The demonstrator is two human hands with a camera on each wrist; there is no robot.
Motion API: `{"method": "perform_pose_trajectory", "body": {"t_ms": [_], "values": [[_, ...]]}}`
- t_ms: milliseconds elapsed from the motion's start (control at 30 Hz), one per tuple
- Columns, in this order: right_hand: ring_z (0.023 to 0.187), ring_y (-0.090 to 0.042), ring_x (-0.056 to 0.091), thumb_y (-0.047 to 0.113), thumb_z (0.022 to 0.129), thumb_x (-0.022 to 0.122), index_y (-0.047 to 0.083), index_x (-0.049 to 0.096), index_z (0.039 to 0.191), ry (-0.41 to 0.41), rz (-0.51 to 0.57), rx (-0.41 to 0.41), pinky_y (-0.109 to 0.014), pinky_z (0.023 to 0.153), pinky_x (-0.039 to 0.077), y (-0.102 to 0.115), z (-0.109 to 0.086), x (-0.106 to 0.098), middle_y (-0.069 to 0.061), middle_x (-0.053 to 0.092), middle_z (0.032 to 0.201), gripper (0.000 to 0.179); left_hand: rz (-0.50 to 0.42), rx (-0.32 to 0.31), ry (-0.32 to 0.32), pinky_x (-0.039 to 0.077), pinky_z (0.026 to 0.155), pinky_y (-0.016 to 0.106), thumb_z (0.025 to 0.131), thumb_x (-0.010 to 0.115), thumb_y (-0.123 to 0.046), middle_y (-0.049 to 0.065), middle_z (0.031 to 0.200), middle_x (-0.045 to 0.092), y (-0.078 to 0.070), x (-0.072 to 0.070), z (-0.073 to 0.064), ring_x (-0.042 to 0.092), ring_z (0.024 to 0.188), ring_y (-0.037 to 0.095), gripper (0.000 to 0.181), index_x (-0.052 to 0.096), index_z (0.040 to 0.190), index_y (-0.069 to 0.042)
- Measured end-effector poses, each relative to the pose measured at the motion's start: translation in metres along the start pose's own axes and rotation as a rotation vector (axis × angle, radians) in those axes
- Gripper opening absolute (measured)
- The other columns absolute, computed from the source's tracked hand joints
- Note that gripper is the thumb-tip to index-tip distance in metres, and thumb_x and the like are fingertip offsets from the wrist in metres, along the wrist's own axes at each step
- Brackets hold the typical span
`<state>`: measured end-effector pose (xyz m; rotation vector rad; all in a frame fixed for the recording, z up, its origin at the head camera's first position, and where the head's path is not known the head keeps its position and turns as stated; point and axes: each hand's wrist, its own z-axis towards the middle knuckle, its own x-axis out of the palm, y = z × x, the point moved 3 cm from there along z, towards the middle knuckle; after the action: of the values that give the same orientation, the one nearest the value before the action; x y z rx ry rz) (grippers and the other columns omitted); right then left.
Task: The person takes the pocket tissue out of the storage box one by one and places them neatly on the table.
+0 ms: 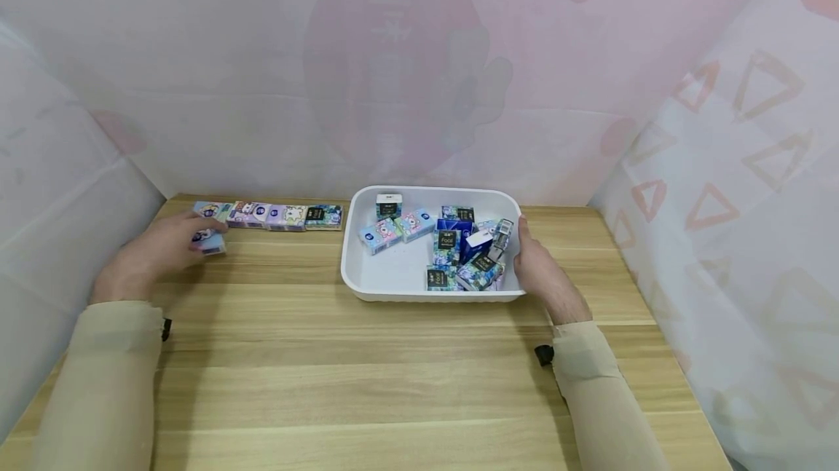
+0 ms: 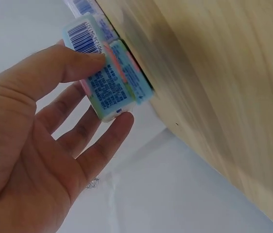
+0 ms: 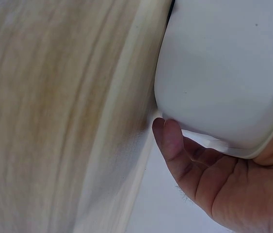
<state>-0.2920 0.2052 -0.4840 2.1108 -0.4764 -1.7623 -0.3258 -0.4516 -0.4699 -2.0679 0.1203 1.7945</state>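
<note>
My left hand (image 1: 154,249) pinches a light blue pocket tissue pack (image 2: 108,90) between thumb and fingers, with the barcode side showing in the left wrist view. The held pack is right beside another light blue pack (image 2: 134,77), at the left end of a row of tissue packs (image 1: 286,217) along the table's back edge. My right hand (image 1: 540,271) grips the right end of a white plastic basin (image 1: 432,296), fingers bent against its outer wall (image 3: 218,73). Inside lie several tissue packs, among them dark floral ones (image 1: 446,247) and light blue ones (image 1: 417,224).
The wooden table (image 1: 328,384) stretches in front of the basin and the row. Behind it hangs a pale printed cloth (image 1: 262,92), with more cloth on the left and right sides. A dark floral pack (image 1: 324,217) ends the row close to the basin's left wall.
</note>
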Motion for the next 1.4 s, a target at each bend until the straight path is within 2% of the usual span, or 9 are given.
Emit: {"method": "perform_pose_trajectory", "body": {"t_ms": [200,267,367,433,500,667,800,1233,1400], "values": [[0.153,-0.059,0.062,0.000,0.115,0.036,-0.002,-0.008,0.185,0.007,0.024,0.013,-0.071,0.132,0.053,0.000,-0.001,0.000,-0.048,0.038,0.178,0.083,0.004,0.012,0.016,0.055,0.119,0.079,0.101,0.077,0.012,0.047,0.154,0.063,0.005,0.001,-0.002,0.060,0.143,0.068,0.049,0.073,0.149,0.004],[0.153,-0.059,0.062,0.000,0.116,0.035,-0.002,-0.008,0.185,0.007,0.030,0.015,-0.070,0.131,0.054,0.000,0.000,0.000,-0.048,0.037,0.178,0.082,-0.004,0.006,0.017,0.057,0.116,0.077,0.101,0.080,0.010,0.046,0.151,0.066,0.006,0.002,-0.003,0.064,0.138,0.065,0.046,0.074,0.146,0.007],[0.152,-0.059,0.063,0.001,0.116,0.035,-0.002,-0.008,0.185,0.006,0.024,0.011,-0.070,0.130,0.055,0.001,0.000,0.000,-0.048,0.038,0.178,0.082,-0.024,-0.016,0.015,0.060,0.109,0.072,0.102,0.084,0.005,0.044,0.144,0.070,0.009,0.002,-0.004,0.071,0.120,0.054,0.040,0.075,0.141,0.009],[0.153,-0.059,0.062,0.001,0.116,0.035,-0.002,-0.008,0.185,0.006,0.021,0.011,-0.070,0.131,0.054,0.001,0.000,0.000,-0.048,0.038,0.178,0.082,-0.029,-0.029,0.018,0.061,0.104,0.069,0.102,0.084,0.004,0.043,0.137,0.072,0.011,0.002,-0.005,0.071,0.110,0.046,0.037,0.076,0.138,0.010],[0.151,-0.058,0.063,0.000,0.115,0.035,-0.003,-0.008,0.185,0.006,0.024,0.010,-0.070,0.130,0.055,0.001,-0.001,0.000,-0.048,0.038,0.178,0.082,-0.032,-0.041,0.021,0.060,0.104,0.069,0.102,0.084,0.003,0.042,0.136,0.072,0.012,0.002,-0.005,0.070,0.107,0.043,0.036,0.076,0.137,0.009],[0.147,-0.057,0.067,0.000,0.114,0.036,-0.003,-0.008,0.185,0.007,0.035,0.005,-0.068,0.127,0.057,0.001,-0.003,-0.001,-0.047,0.039,0.177,0.084,-0.015,-0.068,0.030,0.058,0.111,0.076,0.104,0.083,0.003,0.045,0.145,0.069,0.014,0.003,-0.003,0.069,0.125,0.057,0.036,0.077,0.139,0.007],[0.152,-0.057,0.063,0.000,0.114,0.035,-0.005,-0.007,0.185,0.002,0.011,-0.001,-0.070,0.132,0.053,0.000,-0.002,-0.001,-0.048,0.039,0.178,0.082,-0.005,-0.089,0.028,0.056,0.116,0.080,0.105,0.078,0.006,0.045,0.153,0.064,0.017,0.005,-0.002,0.063,0.139,0.066,0.037,0.076,0.142,0.005],[0.155,-0.060,0.060,0.001,0.116,0.035,-0.003,-0.009,0.185,0.005,0.006,0.004,-0.071,0.133,0.051,-0.001,0.001,0.001,-0.050,0.038,0.176,0.082,-0.035,-0.119,0.011,0.053,0.117,0.082,0.105,0.071,0.014,0.045,0.154,0.062,0.022,0.008,0.004,0.060,0.141,0.067,0.041,0.072,0.145,0.006],[0.149,-0.060,0.064,0.000,0.115,0.036,-0.003,-0.009,0.185,0.001,0.008,-0.004,-0.071,0.129,0.055,-0.001,0.002,0.001,-0.051,0.040,0.174,0.083,-0.028,-0.118,0.008,0.053,0.118,0.081,0.104,0.070,0.015,0.045,0.153,0.063,0.020,0.007,0.005,0.061,0.141,0.065,0.040,0.073,0.142,0.007]]}}
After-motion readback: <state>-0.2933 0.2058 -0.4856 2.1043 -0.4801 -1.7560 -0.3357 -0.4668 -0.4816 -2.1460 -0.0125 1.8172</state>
